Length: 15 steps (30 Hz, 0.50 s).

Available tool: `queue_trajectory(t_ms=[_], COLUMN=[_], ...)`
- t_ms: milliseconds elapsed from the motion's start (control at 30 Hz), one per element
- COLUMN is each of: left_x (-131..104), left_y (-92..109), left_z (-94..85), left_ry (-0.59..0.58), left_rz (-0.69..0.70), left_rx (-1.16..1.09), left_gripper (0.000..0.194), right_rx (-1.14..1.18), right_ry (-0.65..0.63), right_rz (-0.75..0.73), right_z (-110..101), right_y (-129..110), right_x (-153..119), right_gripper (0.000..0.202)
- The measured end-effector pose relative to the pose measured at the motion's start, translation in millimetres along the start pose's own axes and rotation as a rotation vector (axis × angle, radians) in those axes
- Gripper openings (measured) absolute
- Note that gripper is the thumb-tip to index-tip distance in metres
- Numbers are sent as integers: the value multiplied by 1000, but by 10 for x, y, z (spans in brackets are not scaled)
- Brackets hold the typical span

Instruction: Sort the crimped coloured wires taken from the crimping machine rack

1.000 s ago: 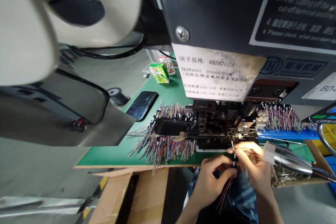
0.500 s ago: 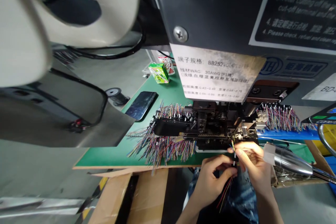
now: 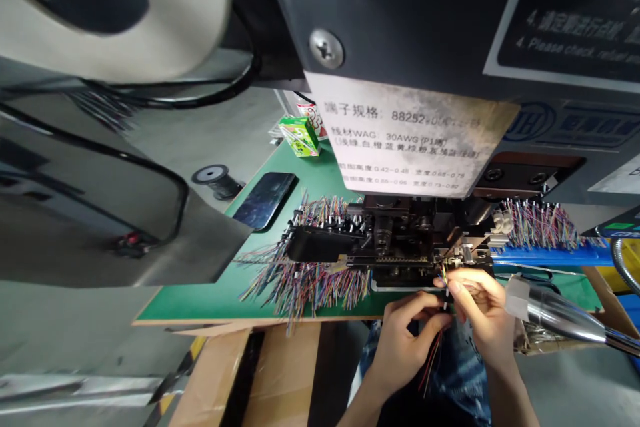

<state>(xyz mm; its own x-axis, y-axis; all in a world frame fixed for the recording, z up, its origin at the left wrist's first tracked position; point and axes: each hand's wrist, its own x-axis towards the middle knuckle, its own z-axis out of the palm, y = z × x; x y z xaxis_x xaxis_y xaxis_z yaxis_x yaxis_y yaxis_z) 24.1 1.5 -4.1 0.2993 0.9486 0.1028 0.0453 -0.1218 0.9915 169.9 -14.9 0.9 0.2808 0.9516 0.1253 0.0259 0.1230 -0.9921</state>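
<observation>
A thin multicoloured wire harness [image 3: 433, 361] runs between my hands at the front of a dark crimping machine [image 3: 395, 230]. My left hand [image 3: 411, 333] pinches its lower part between thumb and fingers, and loose wire tails hang below over my lap. Higher up, my right hand [image 3: 477, 297] grips the harness's upper end, close under the machine's crimping spot [image 3: 453, 259]. Several fine wire ends, yellow among them, stick up past my right fingertips. The fingers partly hide the harness, a dark and white section of which shows between the hands.
Bundles of coloured wires [image 3: 320, 287] lie left of the machine on the green table [image 3: 200, 303]. Behind them are a phone [image 3: 267, 200] and a green box [image 3: 299, 137]. A metal lamp tube [image 3: 565, 317] juts in at right. More wires [image 3: 540, 223] lie over a blue tray [image 3: 550, 255].
The head view has shifted slightly, so the machine's upper body looks nearer. Both hands keep their grip on the harness in nearly the same place; the hanging wire tails have swung slightly.
</observation>
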Motion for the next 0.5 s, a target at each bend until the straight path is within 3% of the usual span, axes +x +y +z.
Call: queue_trajectory(t_ms=[500], left_x=[-12], left_y=[-24], left_z=[-12], left_ry=[19], left_rz=[19], left_rx=[6], left_gripper=[10], right_rx=[-41], right_ry=[4], right_rz=[-18], right_z=[31], right_y=[-21], right_x=[-8], right_gripper=[11])
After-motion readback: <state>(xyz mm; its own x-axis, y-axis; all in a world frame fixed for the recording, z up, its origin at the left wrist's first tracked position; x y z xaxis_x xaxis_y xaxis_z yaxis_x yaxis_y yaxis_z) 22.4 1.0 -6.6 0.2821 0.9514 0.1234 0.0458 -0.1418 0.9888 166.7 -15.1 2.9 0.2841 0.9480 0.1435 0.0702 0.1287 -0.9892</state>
